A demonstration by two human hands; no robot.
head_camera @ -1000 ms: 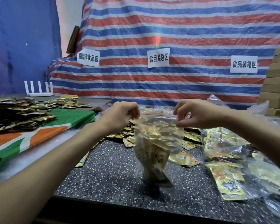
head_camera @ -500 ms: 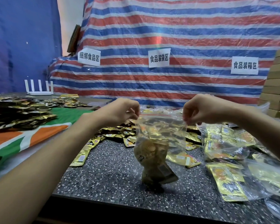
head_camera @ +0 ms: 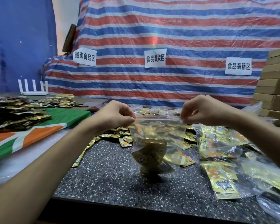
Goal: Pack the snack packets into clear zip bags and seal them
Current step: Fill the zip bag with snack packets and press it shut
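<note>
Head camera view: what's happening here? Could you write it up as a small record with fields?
Left hand: pinches the top left corner of the zip bag
Right hand: pinches its top right corner
Bag: hangs over the speckled counter, gold snack packets at its bottom
Seal: cannot tell whether closed
Nearby: loose packets behind the bag, filled bags at right

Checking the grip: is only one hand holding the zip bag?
No, the left hand and the right hand each pinch a top corner of the zip bag.
</note>
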